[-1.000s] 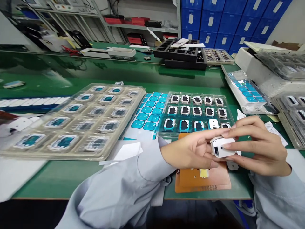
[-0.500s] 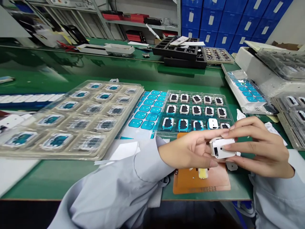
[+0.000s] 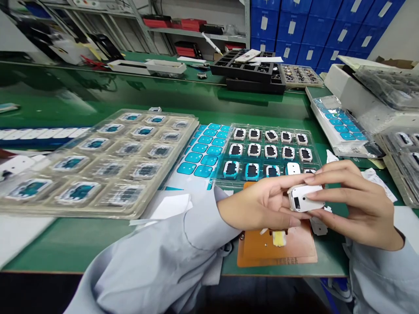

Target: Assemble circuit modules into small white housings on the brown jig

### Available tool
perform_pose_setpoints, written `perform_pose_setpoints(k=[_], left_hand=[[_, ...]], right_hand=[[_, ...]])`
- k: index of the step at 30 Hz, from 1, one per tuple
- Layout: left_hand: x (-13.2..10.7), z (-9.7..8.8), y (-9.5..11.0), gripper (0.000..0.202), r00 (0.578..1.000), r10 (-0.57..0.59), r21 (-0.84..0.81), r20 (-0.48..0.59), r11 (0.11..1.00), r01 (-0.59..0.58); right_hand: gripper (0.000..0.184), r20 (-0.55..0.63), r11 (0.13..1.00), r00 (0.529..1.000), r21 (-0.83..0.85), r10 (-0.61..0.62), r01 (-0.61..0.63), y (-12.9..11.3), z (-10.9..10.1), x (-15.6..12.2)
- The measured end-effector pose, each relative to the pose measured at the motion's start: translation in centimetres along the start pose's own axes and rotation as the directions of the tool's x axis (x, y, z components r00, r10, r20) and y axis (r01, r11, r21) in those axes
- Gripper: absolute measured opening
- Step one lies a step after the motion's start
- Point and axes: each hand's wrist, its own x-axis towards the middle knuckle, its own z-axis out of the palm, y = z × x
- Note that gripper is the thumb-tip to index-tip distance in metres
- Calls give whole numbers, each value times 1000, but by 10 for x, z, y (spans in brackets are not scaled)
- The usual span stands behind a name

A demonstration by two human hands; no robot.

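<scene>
our left hand (image 3: 262, 204) and right hand (image 3: 358, 201) both pinch the white case (image 3: 304, 192), orange plate (image 3: 257, 252) below them; we'd do well to press evenly, edges flush.

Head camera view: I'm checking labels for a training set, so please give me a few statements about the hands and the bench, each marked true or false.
1. The left hand and right hand both hold the white part. True.
2. The sheet of blue stickers lies between the beige tray and the clear tray. True.
3. The left hand rests on the beige tray. False: it is at the white part.
4. A yellow patch shows on the orange plate. True.
5. The bins stacked at the back right are red. False: those stacked bins are blue.
</scene>
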Motion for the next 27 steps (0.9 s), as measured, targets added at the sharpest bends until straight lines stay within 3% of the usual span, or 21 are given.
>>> perform_pose_setpoints(k=[11, 27], left_hand=[[1, 0, 2, 73, 1000, -4, 16, -19, 1000, 4], [1, -1, -2, 65, 999, -1, 4, -54, 1000, 2]], right_hand=[[20, -30, 999, 998, -6, 50, -50, -1, 4, 0], [17, -14, 997, 998, -23, 68, -68, -2, 3, -1]])
